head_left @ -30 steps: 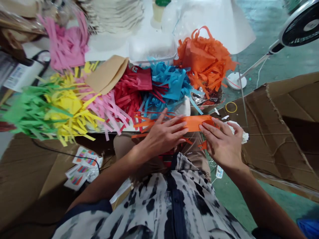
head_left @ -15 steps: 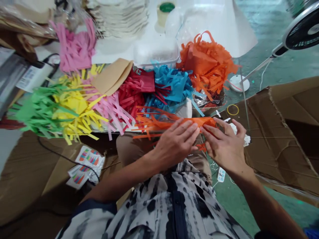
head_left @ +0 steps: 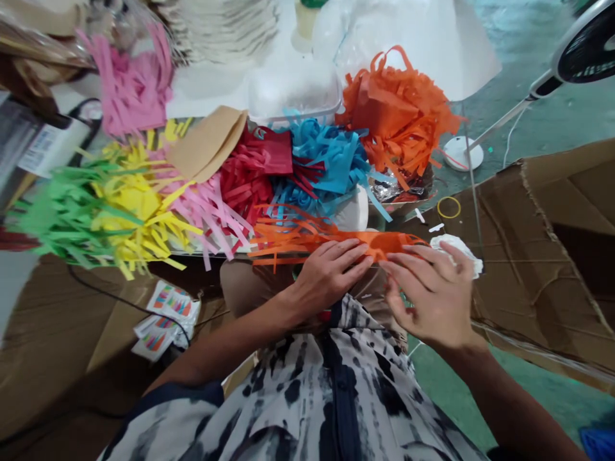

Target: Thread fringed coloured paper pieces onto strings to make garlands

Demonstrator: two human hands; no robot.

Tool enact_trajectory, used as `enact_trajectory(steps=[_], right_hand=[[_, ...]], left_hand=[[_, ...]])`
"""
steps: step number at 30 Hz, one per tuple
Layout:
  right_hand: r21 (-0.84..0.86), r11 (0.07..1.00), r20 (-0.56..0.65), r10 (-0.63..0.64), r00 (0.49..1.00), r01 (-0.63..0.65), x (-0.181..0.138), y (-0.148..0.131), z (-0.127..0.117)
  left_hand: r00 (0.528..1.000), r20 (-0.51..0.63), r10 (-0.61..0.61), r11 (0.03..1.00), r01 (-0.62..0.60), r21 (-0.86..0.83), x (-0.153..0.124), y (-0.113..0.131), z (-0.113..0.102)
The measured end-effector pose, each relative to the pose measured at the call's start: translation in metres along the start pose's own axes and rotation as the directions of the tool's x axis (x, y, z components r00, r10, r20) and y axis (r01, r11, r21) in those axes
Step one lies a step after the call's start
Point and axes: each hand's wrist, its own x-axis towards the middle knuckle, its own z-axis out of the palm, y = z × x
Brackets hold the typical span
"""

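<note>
A strip of orange fringed tissue paper (head_left: 384, 242) stretches over my lap at the table's front edge, its loose fringe spreading left. My left hand (head_left: 327, 276) holds it near the middle, fingers laid over the top. To its right, my right hand (head_left: 430, 296) touches the solid band with outstretched fingertips; its thumb stands apart below. Just beyond the strip lie bunches of fringed paper: blue (head_left: 331, 157), dark red (head_left: 254, 163) and a larger orange pile (head_left: 398, 118). The underside of the strip is hidden by my hands.
Pink (head_left: 132, 96), yellow (head_left: 132, 202) and green fringed paper (head_left: 67, 208) lie left, beside folded brown paper (head_left: 209, 144). A clear plastic tray (head_left: 293, 96) sits behind. On the right are a fan (head_left: 589, 48), cardboard (head_left: 542, 256) and a yellow ring (head_left: 448, 207).
My left hand has shifted left and lower along the orange strip, exposing more of its band. My right hand's fingers have straightened, and its thumb has come away from the paper.
</note>
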Motion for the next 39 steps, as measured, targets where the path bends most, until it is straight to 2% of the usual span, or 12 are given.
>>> enact_trajectory(steps=[3,6,8,10,16,18,22,24,27,32,36,39], right_hand=[[-0.005,0.999,0.136,0.034,0.99,-0.034,0.0,-0.003,0.017],[-0.034,0.999,0.069,0.019,0.997,-0.016,-0.002,0.008,0.024],[-0.043,0.998,-0.034,-0.036,0.999,0.034,-0.002,0.015,0.023],[-0.036,0.996,-0.083,-0.082,0.993,0.08,0.0,0.018,0.023],[0.0,0.996,0.059,-0.091,0.994,0.091,0.007,0.016,0.026],[-0.023,0.998,0.102,-0.064,0.993,0.067,0.007,0.015,0.027],[-0.006,0.998,0.097,-0.057,0.994,0.058,0.002,0.017,0.028],[0.014,0.997,0.106,-0.076,0.991,0.075,-0.001,0.018,0.028],[-0.004,0.994,0.111,-0.104,0.988,0.105,-0.003,0.018,0.028],[0.033,0.999,0.055,-0.044,0.998,0.042,0.004,0.02,0.028],[0.085,0.992,0.153,0.082,0.985,-0.096,0.013,0.02,0.024],[0.014,0.988,0.222,0.15,0.964,-0.157,0.021,0.017,0.021]], left_hand=[[0.998,-0.059,-0.007,0.999,0.005,-0.039,-0.004,-0.006,0.002],[0.993,-0.104,-0.05,0.999,0.048,-0.023,-0.008,-0.012,0.002],[0.993,-0.098,-0.072,0.997,0.069,-0.031,-0.011,-0.014,0.0],[0.994,-0.083,-0.077,0.995,0.072,-0.067,-0.011,-0.017,-0.003],[0.989,-0.064,-0.136,0.977,0.123,-0.176,-0.003,-0.022,-0.014],[0.989,-0.038,-0.143,0.978,0.135,-0.162,-0.002,-0.022,-0.014],[0.998,-0.017,-0.055,0.998,0.055,-0.004,-0.008,-0.02,-0.009],[0.998,-0.046,-0.033,0.998,0.035,0.046,-0.012,-0.019,-0.006],[0.994,-0.099,-0.045,0.999,0.046,0.004,-0.013,-0.017,-0.005],[0.983,-0.031,-0.178,0.983,0.177,-0.044,-0.008,-0.015,-0.015],[0.944,-0.012,-0.328,0.944,0.328,-0.022,-0.006,-0.013,-0.024],[0.907,-0.017,-0.421,0.907,0.421,0.002,-0.003,-0.012,-0.027]])
